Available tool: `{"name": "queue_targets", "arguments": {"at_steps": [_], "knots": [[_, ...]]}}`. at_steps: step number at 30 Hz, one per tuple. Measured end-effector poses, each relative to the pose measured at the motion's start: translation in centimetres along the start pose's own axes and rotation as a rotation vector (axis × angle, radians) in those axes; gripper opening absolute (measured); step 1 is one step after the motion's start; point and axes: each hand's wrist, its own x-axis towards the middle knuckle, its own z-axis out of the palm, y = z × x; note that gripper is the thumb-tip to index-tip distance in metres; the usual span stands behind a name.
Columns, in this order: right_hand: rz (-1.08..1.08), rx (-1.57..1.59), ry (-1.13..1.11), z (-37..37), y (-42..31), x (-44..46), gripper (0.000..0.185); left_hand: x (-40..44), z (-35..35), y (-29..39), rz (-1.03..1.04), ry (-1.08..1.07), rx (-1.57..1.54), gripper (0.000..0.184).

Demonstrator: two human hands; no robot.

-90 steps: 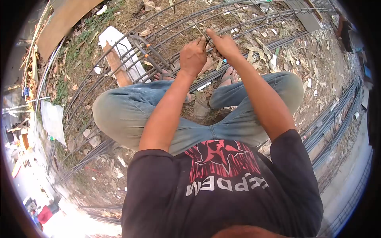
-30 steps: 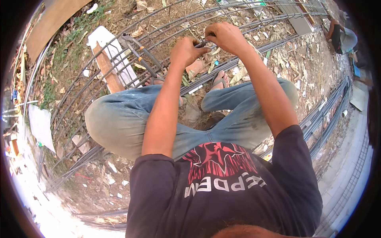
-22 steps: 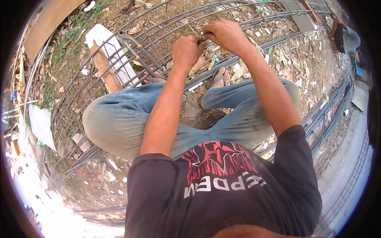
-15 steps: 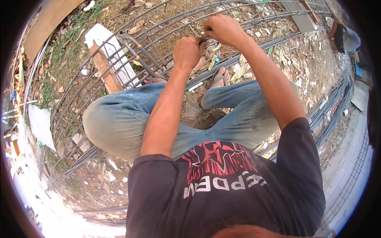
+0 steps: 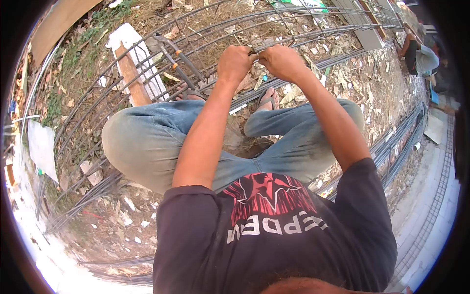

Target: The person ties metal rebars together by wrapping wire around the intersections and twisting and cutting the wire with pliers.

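Observation:
My left hand (image 5: 236, 64) is closed with its fingertips at a crossing of the steel rebar cage (image 5: 196, 36). My right hand (image 5: 283, 62) is pinched just beside it, the two sets of fingertips almost meeting. Whatever the fingers grip is small and dark, mostly covered by them, and I cannot make it out. To the left of my hands, a pair of pincers (image 5: 185, 62) with orange bands on its dark handles rests against the bars.
A white board (image 5: 142, 61) and a wooden plank (image 5: 129, 78) lie under the cage. Bundled steel rods (image 5: 404, 134) run along the right. Another person (image 5: 420, 56) sits at the upper right. Leaves and debris litter the ground around my sandalled feet (image 5: 268, 99).
My right hand has come down, its fingertips now level with those of my left hand. The whole view has shifted slightly. The pincers stay in the same place on the bars.

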Motion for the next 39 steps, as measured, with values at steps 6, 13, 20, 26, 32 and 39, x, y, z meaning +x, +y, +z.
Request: {"name": "queue_targets", "arguments": {"at_steps": [6, 13, 20, 26, 32, 39], "knots": [[0.139, 0.053, 0.092, 0.7, -0.6, -0.7, 0.025, 0.1, 0.2, -0.3, 0.029, -0.006, 0.015, 0.027], [0.228, 0.233, 0.169, 2.8, 0.5, -0.6, 0.024, 0.2, -0.1, 0.0, -0.036, -0.056, 0.034, 0.034], [0.083, -0.264, 0.109, 1.5, -0.5, -0.8, 0.023, 0.1, -0.7, 0.8, -0.066, -0.053, -0.042, 0.033], [-0.010, 0.195, 0.462, -2.4, -9.5, 2.7, 0.030, 0.3, 1.9, -2.8, -0.074, 0.085, -0.054, 0.039], [-0.015, 0.079, 0.120, 0.4, -18.1, 7.9, 0.065, 1.6, -0.3, -0.2, -0.019, -0.185, -0.058, 0.040], [0.082, 0.229, 0.086, 0.9, -17.9, 10.2, 0.049, 3.3, 0.9, -3.7, -0.192, -0.303, -0.390, 0.052]]}}
